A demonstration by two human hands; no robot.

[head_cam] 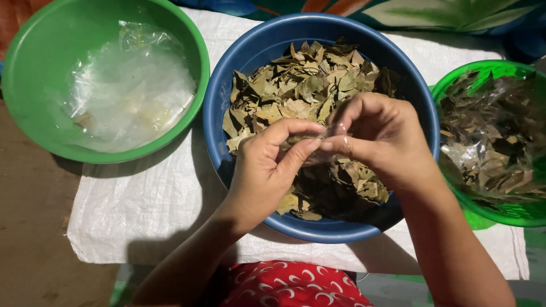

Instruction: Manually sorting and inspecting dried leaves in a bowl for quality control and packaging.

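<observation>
Both hands meet over the middle of the blue bowl [227, 74]: the left hand [266, 170] and the right hand [382, 139] each pinch one edge of a small clear plastic bag [325, 143] between thumb and forefinger, fingertips almost touching. The bag hangs between them, its long axis running left to right, directly above the heap of dried leaves [304, 85] that fills the bowl. Neither hand is nearer; the leaves lie just below and beyond both. To the left, on the white woven sack [142, 210], a green bowl [34, 68] holds a pile of empty clear bags [131, 91]. On the right another green bowl [455, 85] holds leaf-filled bags [495, 136]
</observation>
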